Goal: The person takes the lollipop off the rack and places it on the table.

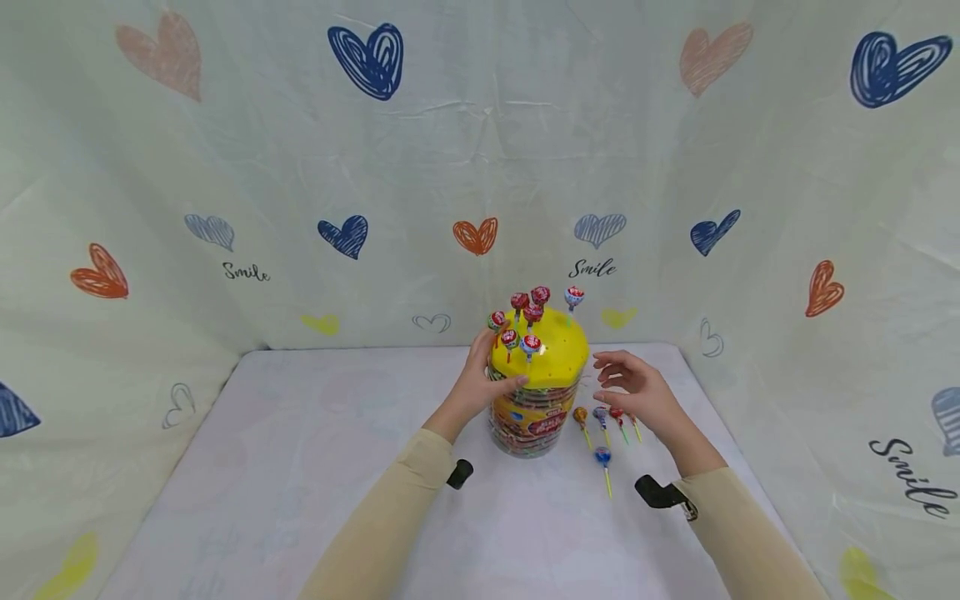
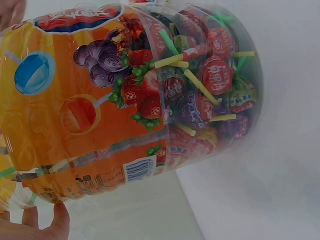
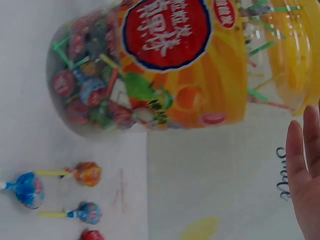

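Note:
A clear plastic jar [image 1: 525,429] of wrapped lollipops stands upright on the table, with an orange fruit label [image 2: 75,85] round its middle. Its yellow lid [image 1: 558,346] has small holes, and several lollipops [image 1: 531,343] stick up from it, mostly on the left half. My left hand [image 1: 476,379] holds the jar's upper left side, thumb across the front just under the lid. To the right of the lid, apart from it, my right hand [image 1: 637,385] hovers with loosely bent fingers and nothing in them. In the right wrist view its fingers [image 3: 296,145] show near the lid.
Several loose lollipops lie on the table right of the jar, among them an orange one [image 3: 87,174] and a blue one [image 1: 603,457] closer to me. A white cloth with printed hearts [image 1: 475,237] hangs behind the white table [image 1: 300,450] and at both sides.

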A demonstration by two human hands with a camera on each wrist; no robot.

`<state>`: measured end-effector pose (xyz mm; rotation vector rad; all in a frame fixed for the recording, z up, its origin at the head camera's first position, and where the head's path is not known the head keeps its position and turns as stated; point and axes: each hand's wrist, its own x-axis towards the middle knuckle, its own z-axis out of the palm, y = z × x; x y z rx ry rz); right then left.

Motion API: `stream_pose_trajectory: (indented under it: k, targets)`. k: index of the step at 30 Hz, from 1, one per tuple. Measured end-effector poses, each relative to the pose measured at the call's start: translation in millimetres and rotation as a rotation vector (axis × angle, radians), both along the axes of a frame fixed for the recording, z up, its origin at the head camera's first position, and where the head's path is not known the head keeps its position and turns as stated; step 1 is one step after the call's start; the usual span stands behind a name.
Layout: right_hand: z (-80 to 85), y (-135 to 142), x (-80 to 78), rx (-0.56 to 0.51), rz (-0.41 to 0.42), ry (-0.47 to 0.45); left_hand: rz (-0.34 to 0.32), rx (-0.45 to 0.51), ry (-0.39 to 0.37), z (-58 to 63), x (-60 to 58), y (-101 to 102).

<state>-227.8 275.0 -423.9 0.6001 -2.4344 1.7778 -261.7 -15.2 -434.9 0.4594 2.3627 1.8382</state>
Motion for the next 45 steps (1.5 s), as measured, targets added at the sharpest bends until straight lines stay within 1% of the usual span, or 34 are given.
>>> stream_pose_trajectory:
  k: [3,5,11,16,22,28,35,38,40,45]
  targets:
    - [13.2,-7.9,-3.4,-0.046,-0.01,0.069,-0.003,0.008,0.004,-1.9,-0.7,0.1]
    - [21.3,-13.1,-5.8,-0.077,-0.016,0.09,-0.001,0.004,0.003,-3.5,-1.1,0.0]
    - [40.7,-27.6,-15.5,-0.122,-0.02,0.092,0.014,-0.014,-0.006,-4.8,-0.5,-0.4]
    - [51.2,-37.9,-24.0,-0.128,0.015,0.1,0.015,-0.008,-0.006,-3.5,0.2,-0.5]
    - [56.8,-43.9,-30.8,-0.131,0.05,0.089,0.006,0.005,-0.001,-1.8,1.2,-0.3]
    - [60.2,-45.7,-36.3,-0.125,0.076,0.12,0.006,0.01,-0.004,-0.6,0.5,0.1]
    - [62.7,-48.3,-36.8,-0.133,0.058,0.1,0.008,0.008,-0.009,0.3,0.4,-0.2]
    - [63.6,-48.1,-36.8,-0.138,0.054,0.11,0.007,0.01,-0.009,-0.2,0.2,-0.2]
    - [64.9,-47.0,-36.0,-0.161,0.055,0.129,0.005,0.01,-0.004,-0.8,0.0,-0.1]
    - [70.5,-41.2,-30.0,-0.275,0.067,0.174,0.007,-0.001,0.01,-1.6,-0.8,0.0]
